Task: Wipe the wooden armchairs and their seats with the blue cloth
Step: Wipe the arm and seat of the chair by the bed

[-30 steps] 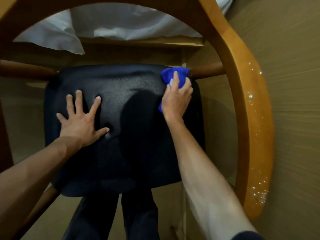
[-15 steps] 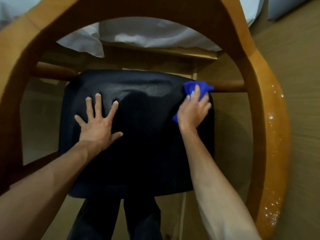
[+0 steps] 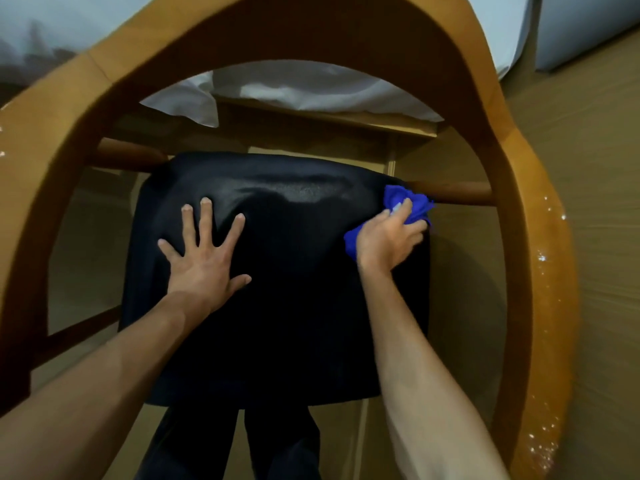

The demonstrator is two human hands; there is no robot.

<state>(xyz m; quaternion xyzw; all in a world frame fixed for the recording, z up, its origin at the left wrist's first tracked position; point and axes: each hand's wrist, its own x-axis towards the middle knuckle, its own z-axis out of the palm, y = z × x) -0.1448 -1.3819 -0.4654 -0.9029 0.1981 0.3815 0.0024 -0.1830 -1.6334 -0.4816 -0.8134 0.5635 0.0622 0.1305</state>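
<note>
Looking down through curved back rail of wooden armchair onto its black seat. Left hand flat on seat left of centre, fingers spread and straight, grasping nothing, palm pressing the upholstery. Right hand at far right corner of seat, fingers curled over bunched blue cloth, pressing it against the seat edge just beside a round wooden side rail; cloth sticking out past fingertips and under the palm. Possibly touching that rail too, edge blurred, hard to tell. Glossy patch on seat near far edge. White bedding beyond the chair, above a wooden bed frame. Brown floor at right. Dark trouser legs below seat front.
</note>
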